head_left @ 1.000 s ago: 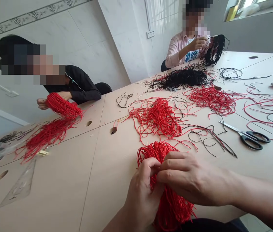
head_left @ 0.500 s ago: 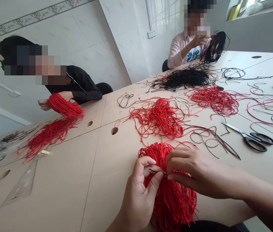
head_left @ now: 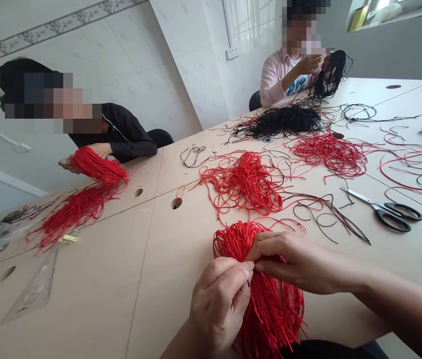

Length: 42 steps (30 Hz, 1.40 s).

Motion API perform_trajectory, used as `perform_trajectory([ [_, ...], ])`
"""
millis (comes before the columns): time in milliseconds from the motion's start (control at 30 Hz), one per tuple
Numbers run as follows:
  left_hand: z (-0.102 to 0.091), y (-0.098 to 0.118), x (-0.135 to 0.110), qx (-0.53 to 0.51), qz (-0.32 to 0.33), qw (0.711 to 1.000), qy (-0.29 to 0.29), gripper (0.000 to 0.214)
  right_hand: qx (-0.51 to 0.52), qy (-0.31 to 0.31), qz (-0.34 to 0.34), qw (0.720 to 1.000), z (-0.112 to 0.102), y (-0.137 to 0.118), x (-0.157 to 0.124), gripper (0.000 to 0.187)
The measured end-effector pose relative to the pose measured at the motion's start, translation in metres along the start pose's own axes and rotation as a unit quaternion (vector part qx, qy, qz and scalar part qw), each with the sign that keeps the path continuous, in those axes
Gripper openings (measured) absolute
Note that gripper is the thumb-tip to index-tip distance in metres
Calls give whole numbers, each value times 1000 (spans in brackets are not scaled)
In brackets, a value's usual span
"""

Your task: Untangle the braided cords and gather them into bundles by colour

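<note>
So the person wearing the camera has a fat bundle of red braided cord (head_left: 274,314) right at the near edge of a long, pale wood-look table (head_left: 84,294), and it's pretty crowded around there. Just beyond it sits a loose, tangled heap of red cord (head_left: 241,182), with a second red heap (head_left: 328,154) off to the right and a dark tangle of black cord (head_left: 278,122) further up the table. Some thin loose black cords (head_left: 326,219) lie just right of the bundle, then a pair of black-handled steel scissors (head_left: 394,217) with the blades pointing left. Over on the left, a clear plastic set square (head_left: 35,284) lies flat on the table. Two other people are at it too: one in a black jacket (head_left: 121,134) holding a thick red bundle (head_left: 99,167), and one in a pink top (head_left: 278,75) at the far end with a black cord bunch (head_left: 330,75) up near their face. The near bundle's long axis runs from a rounded mop of cord at the far end down toward the wearer, tilted slightly right, and its tails run off the bottom of the frame. The left hand (head_left: 218,309) is curled closed on the bundle's middle, knuckles up, hiding part of it, while the right hand (head_left: 301,262) reaches in from the right, its fingers (head_left: 271,254) bunched narrow and pinching strands near the top, almost touching the left hand.
</note>
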State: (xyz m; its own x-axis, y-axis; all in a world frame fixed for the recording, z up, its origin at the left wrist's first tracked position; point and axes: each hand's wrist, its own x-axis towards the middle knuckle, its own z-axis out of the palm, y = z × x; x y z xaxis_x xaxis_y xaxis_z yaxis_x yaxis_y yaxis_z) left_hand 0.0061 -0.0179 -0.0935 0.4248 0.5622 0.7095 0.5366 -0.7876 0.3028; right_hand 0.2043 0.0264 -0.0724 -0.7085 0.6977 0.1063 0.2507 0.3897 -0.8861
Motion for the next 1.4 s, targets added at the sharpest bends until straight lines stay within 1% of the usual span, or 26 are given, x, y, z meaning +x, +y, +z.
perform_trajectory([
  [67, -1, -6, -5, 7, 47, 999, -8, 48, 36, -8, 1, 999, 1, 2, 1, 16],
  [167, -4, -12, -12, 12, 91, 996, -18, 45, 70, -21, 19, 997, 1, 3, 0, 11],
  [233, -6, -12, -12, 17, 100, 995, -16, 44, 79, -21, 42, 996, -1, 2, 0, 9],
  [267, -6, -12, -11, 20, 94, 995, -12, 44, 82, -16, 50, 995, -1, 2, -1, 9],
  [367, -5, -8, -4, 29, 53, 998, 7, 42, 91, 6, 43, 995, -3, 0, -2, 12],
  [467, -4, -4, 3, 31, -3, 999, 16, 34, 93, 7, 40, 995, -6, 0, -5, 23],
  [600, -4, -1, 9, 3, -60, 998, 11, 18, 96, -17, 50, 994, -10, 3, -9, 33],
  [700, -6, -1, 10, -26, -110, 994, -6, 4, 158, -41, 66, 984, -13, 5, -10, 32],
  [767, -7, -2, 8, -53, -145, 988, -21, 5, 186, -69, 75, 977, -16, 5, -9, 29],
  [800, -7, -3, 7, -67, -164, 984, -25, 6, 160, -81, 79, 981, -17, 5, -9, 27],
  [833, -7, -3, 6, -80, -182, 980, -26, 7, 102, -84, 82, 988, -18, 5, -9, 25],
  [867, -8, -4, 5, -92, -200, 975, -27, 8, 21, -77, 87, 993, -18, 4, -9, 23],
  [900, -8, -4, 4, -104, -216, 971, -28, 9, -69, -63, 94, 991, -19, 4, -8, 22],
  [933, -8, -5, 3, -117, -231, 965, -31, 11, -151, -47, 103, 982, -19, 5, -8, 22],
  [967, -8, -5, 2, -135, -245, 959, -39, 12, -208, -32, 108, 972, -18, 5, -8, 22],
  [1000, -8, -4, 2, -159, -259, 951, -51, 12, -239, -19, 105, 965, -17, 7, -7, 22],
  [1033, -8, -4, 2, -189, -273, 941, -66, 13, -243, -12, 93, 965, -16, 8, -7, 21],
  [1100, -8, -3, 2, -250, -300, 916, -86, 13, -192, 8, 60, 980, -14, 12, -7, 19],
  [1167, -8, -2, 4, -292, -326, 895, -85, 14, -65, 27, 58, 996, -12, 16, -6, 16],
  [1200, -8, -2, 4, -304, -335, 888, -77, 14, 15, 25, 72, 997, -11, 18, -6, 15],
  [1233, -7, -2, 5, -311, -342, 884, -68, 14, 94, 15, 92, 991, -10, 20, -5, 17],
  [1300, -5, -1, 5, -316, -352, 879, -59, 14, 222, -25, 123, 967, -7, 22, -4, 21],
  [1333, -4, -1, 5, -315, -356, 878, -58, 14, 267, -48, 134, 953, -6, 23, -4, 22],
  [1400, -1, 0, 4, -308, -359, 879, -63, 13, 319, -84, 156, 931, -5, 23, -3, 24],
])
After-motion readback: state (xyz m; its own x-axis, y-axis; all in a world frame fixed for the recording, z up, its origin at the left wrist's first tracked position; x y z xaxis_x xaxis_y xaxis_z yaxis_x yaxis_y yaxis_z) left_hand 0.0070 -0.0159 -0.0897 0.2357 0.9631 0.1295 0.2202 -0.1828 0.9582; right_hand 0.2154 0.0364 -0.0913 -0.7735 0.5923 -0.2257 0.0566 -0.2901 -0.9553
